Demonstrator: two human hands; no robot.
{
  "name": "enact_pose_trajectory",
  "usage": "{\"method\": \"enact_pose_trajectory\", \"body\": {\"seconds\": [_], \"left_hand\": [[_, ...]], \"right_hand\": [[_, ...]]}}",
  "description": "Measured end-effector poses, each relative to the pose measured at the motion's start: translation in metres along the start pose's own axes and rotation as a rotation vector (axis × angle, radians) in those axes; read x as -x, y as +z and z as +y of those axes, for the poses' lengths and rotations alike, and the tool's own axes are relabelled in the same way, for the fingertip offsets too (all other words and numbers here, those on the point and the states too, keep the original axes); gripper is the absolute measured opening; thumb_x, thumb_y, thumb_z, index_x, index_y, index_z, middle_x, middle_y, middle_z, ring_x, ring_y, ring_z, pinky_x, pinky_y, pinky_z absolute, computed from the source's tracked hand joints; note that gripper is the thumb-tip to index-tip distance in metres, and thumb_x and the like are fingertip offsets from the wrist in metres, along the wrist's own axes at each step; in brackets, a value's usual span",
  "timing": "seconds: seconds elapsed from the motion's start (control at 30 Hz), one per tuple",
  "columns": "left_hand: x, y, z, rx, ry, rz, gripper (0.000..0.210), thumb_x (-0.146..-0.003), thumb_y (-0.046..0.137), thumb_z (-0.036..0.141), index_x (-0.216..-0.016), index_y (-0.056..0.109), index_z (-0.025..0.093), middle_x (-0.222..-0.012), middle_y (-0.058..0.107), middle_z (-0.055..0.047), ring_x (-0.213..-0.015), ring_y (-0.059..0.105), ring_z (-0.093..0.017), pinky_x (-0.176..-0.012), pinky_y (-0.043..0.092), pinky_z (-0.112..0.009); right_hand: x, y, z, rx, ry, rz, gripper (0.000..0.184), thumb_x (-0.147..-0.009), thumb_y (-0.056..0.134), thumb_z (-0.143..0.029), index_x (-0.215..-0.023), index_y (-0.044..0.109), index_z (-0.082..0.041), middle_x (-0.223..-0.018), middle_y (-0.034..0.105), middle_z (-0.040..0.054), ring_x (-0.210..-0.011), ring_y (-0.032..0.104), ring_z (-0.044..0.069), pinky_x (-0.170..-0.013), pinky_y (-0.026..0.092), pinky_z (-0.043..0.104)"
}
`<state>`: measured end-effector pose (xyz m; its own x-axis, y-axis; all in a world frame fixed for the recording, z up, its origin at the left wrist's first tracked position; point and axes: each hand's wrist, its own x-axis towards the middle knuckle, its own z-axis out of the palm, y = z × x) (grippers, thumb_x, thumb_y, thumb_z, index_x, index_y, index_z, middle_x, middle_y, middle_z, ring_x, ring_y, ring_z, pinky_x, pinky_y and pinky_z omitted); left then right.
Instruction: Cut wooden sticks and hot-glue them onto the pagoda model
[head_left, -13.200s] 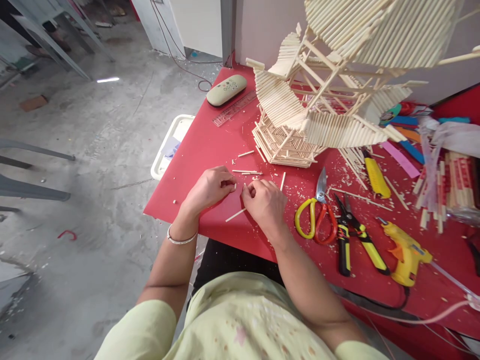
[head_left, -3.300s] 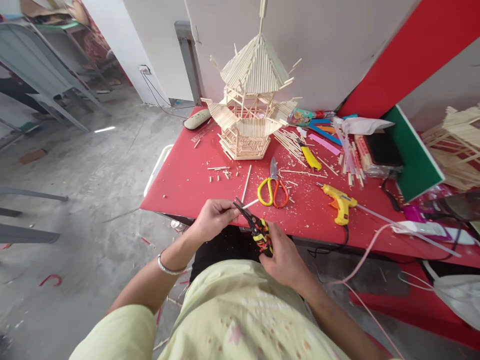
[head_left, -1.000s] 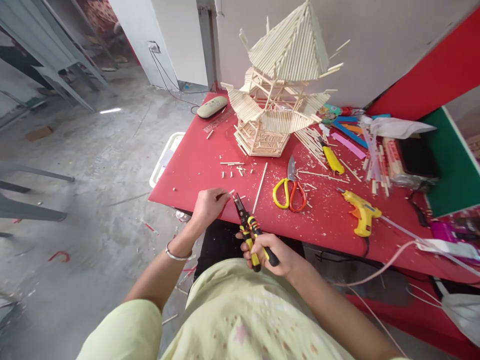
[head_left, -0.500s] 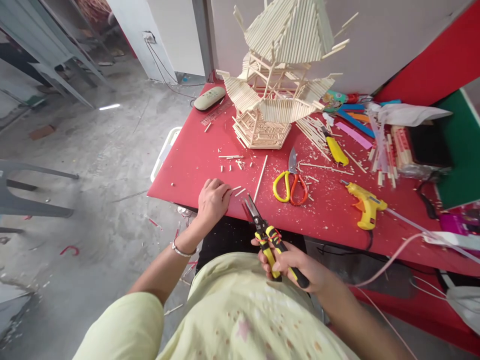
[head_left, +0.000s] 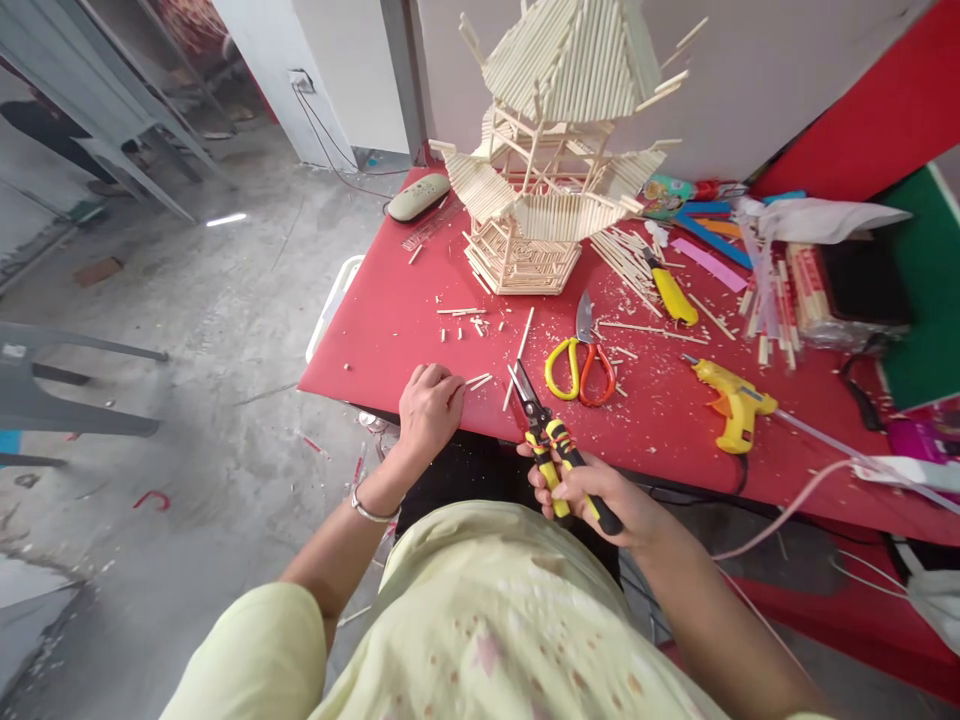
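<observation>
My right hand [head_left: 581, 490] is wrapped round the yellow-and-black handles of pruning shears [head_left: 547, 440]. Their blades are parted and point away from me, over the table's near edge, beside a long thin wooden stick [head_left: 523, 345]. My left hand [head_left: 431, 408] rests on the red table with its fingers curled together. Short cut sticks [head_left: 478, 381] lie right at its fingertips; whether they are pinched is hidden. Scissors [head_left: 581, 355] with one yellow and one red handle lie just beyond the shears.
A pagoda model of thin sticks [head_left: 525, 240] stands at the back. To the right are a yellow glue gun [head_left: 731, 400], a yellow utility knife [head_left: 671, 290] and bundled sticks [head_left: 780, 310]. A remote control [head_left: 418, 197] lies at the back left. Offcuts litter the table [head_left: 375, 300].
My right hand and the shears have moved forward and slightly right, bringing the blades closer to the long stick. The left hand stays almost in place; the short sticks by it lie slightly differently.
</observation>
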<state>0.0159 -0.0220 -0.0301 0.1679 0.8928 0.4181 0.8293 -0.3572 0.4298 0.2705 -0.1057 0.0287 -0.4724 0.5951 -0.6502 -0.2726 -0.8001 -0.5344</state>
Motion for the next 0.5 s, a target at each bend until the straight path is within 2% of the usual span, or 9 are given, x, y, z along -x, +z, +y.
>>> {"method": "enact_pose_trajectory", "body": {"seconds": [0.17,0.5], "left_hand": [[0.001,-0.001,0.002,-0.016,0.007,-0.008,0.027,-0.101,0.052,0.03,-0.092,0.077,0.023,-0.091,0.065,-0.008,-0.086,0.052,-0.022,-0.08,0.045,-0.035],[0.004,0.0,0.003,0.003,-0.007,-0.015,0.028,-0.101,0.051,0.031,-0.094,0.077,0.023,-0.092,0.066,-0.008,-0.088,0.052,-0.022,-0.081,0.045,-0.035]], "right_hand": [[-0.014,-0.003,-0.002,-0.093,0.132,-0.09,0.051,-0.063,0.068,-0.021,-0.115,0.064,-0.019,-0.082,0.061,0.0001,-0.067,0.057,0.013,-0.066,0.048,0.03],[-0.027,-0.004,0.0,-0.089,0.157,-0.08,0.052,-0.062,0.068,-0.02,-0.114,0.063,-0.018,-0.081,0.062,0.0,-0.067,0.057,0.012,-0.065,0.048,0.029]]}}
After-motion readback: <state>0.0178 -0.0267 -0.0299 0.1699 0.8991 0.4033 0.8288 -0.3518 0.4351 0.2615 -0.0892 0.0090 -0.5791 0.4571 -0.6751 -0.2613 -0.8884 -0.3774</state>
